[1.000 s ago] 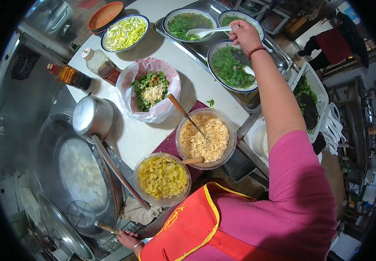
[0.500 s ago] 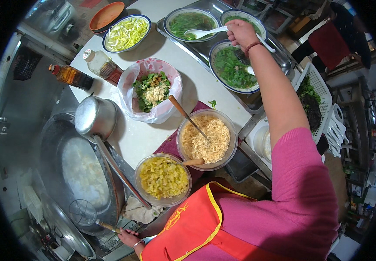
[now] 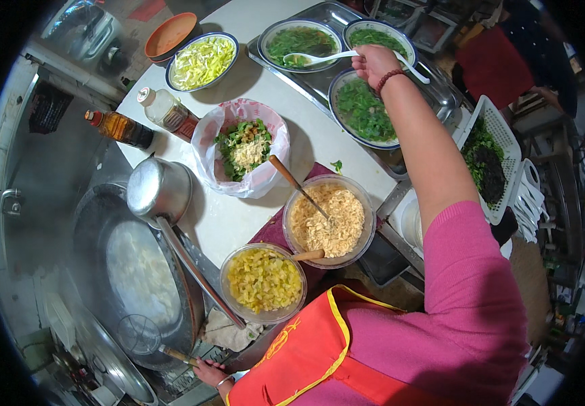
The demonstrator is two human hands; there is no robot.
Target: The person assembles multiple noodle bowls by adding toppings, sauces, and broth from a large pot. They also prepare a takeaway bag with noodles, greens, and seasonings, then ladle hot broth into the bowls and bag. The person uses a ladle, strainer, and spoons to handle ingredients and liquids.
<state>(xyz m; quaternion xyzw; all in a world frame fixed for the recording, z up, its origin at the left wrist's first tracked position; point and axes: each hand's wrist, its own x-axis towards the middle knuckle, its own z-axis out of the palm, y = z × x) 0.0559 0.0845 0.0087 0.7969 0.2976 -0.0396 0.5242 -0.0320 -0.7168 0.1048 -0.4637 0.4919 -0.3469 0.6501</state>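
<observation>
Head view showed the right hand (image 3: 373, 62) stretched far over the surface (image 3: 238, 223), its fingers closed around a white spoon (image 3: 319, 58) whose bowl lay in a bowl of greens (image 3: 299, 42) on the metal tray (image 3: 434, 95). At the lower edge the left hand (image 3: 210, 371) gripped the handle of a wire skimmer (image 3: 140, 336) beside the steaming wok (image 3: 137, 271), likely to keep it ready there. Between them stood a tub of yellow pickles (image 3: 264, 281) and a bag-lined bowl (image 3: 241, 149).

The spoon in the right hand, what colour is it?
White; the spoon shows best in the head view, held by the right hand.
</observation>
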